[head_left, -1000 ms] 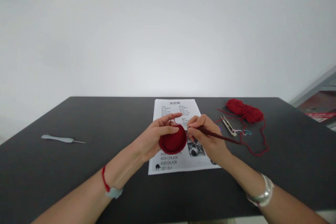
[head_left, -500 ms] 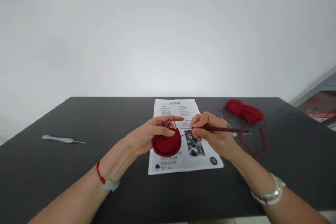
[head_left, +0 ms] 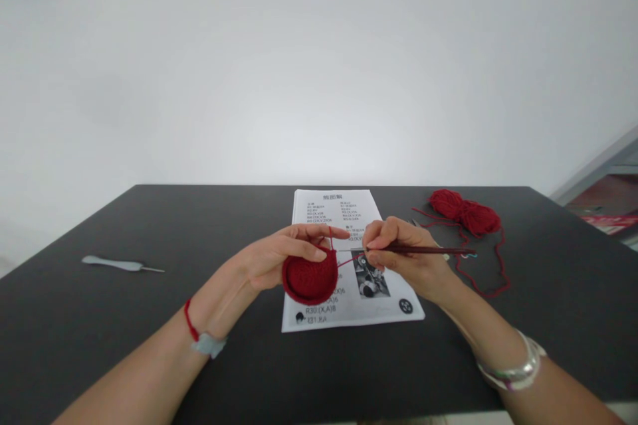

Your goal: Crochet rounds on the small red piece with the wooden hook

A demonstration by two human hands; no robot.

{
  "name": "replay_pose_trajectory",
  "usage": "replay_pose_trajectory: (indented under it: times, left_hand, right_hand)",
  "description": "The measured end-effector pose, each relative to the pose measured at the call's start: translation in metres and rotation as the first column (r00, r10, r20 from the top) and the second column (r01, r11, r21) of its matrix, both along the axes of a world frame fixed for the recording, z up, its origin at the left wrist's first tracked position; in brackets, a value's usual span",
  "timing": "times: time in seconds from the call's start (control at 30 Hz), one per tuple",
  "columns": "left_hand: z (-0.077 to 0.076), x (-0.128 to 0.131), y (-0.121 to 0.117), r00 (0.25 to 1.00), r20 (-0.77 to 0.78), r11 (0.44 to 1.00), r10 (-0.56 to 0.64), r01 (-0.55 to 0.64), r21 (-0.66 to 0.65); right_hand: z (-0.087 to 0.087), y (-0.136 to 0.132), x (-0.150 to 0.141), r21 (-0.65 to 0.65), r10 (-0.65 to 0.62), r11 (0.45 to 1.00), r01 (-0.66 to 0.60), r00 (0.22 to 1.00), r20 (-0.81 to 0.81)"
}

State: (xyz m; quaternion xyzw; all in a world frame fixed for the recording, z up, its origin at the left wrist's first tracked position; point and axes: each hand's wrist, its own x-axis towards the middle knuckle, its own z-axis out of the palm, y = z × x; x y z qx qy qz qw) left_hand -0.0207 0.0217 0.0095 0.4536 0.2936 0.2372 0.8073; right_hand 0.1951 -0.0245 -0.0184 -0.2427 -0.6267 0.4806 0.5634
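My left hand (head_left: 279, 260) holds a round dark red crocheted piece (head_left: 309, 277) by its upper edge, with a strand of red yarn (head_left: 346, 259) running across the fingers and over to my right hand (head_left: 403, 255). That hand pinches a slim dark wooden-handled crochet hook (head_left: 423, 250), lying nearly level, its tip close to the crocheted piece. Both hands hover above a printed crochet pattern sheet (head_left: 319, 212) with a photo (head_left: 369, 277). The yarn ball (head_left: 466, 214) lies to the right, its loose strand trailing across the table.
A pair of thread snips (head_left: 415, 222) sits mostly behind my right hand, with small coloured stitch markers (head_left: 468, 254) near it. A grey-handled crochet hook (head_left: 122, 264) lies at the left of the dark table (head_left: 100, 325). Something red and white (head_left: 605, 222) lies beyond the right edge.
Over the last second the wooden hook has swung from slanting down-right to nearly level. My right hand has risen and shifted rightward, and the crocheted piece has moved left.
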Motion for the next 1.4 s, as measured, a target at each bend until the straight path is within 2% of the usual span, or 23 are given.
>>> replay_pose_trajectory:
  times: [0.1,0.2,0.33,0.43,0.6,0.73,0.83,0.93,1.07,1.17,1.4]
  left_hand:
    - [0.002,-0.001,-0.001,0.999,-0.028,1.000,-0.018,0.019,0.018]
    - [0.004,0.000,-0.001,0.996,-0.085,0.991,0.001,0.010,0.133]
    - [0.000,0.008,-0.005,0.985,-0.086,0.942,0.152,-0.117,0.313]
    - [-0.005,0.017,-0.012,0.967,-0.052,0.905,0.249,-0.213,0.369]
    - [-0.009,0.025,-0.019,0.949,-0.011,0.893,0.315,-0.293,0.342]
    - [-0.009,0.025,-0.019,0.947,-0.009,0.897,0.322,-0.302,0.324]
    - [-0.008,0.023,-0.019,0.931,-0.009,0.871,0.365,-0.338,0.356]
    - [-0.006,0.023,-0.020,0.912,-0.018,0.833,0.410,-0.366,0.415]
    - [-0.005,0.023,-0.020,0.901,-0.031,0.812,0.433,-0.375,0.448]
    - [-0.006,0.023,-0.019,0.892,-0.027,0.799,0.451,-0.390,0.458]
    - [-0.004,0.025,-0.020,0.892,-0.011,0.819,0.451,-0.409,0.402]
  right_hand:
    - [0.001,0.001,0.000,-0.085,0.054,0.995,-0.060,0.996,-0.068]
    - [0.002,0.003,-0.002,-0.199,0.115,0.967,-0.157,0.972,-0.203]
    - [-0.001,0.005,-0.012,-0.340,0.106,0.912,-0.231,0.931,-0.349]
    - [-0.007,0.004,-0.022,-0.390,0.054,0.893,-0.224,0.914,-0.403]
    - [-0.013,0.002,-0.031,-0.358,-0.074,0.930,-0.081,0.914,-0.399]
    - [-0.011,0.002,-0.028,-0.336,-0.078,0.940,-0.059,0.921,-0.381]
    - [-0.008,0.003,-0.025,-0.300,-0.085,0.954,-0.018,0.942,-0.326]
    - [-0.008,0.003,-0.021,-0.239,-0.093,0.971,0.033,0.965,-0.247]
    - [-0.013,0.005,-0.014,-0.103,-0.112,0.990,0.097,0.983,-0.149]
    - [-0.016,0.006,-0.012,-0.027,-0.139,0.990,0.137,0.984,-0.111]
    - [-0.011,0.000,-0.016,0.031,-0.282,0.959,0.281,0.959,0.021]
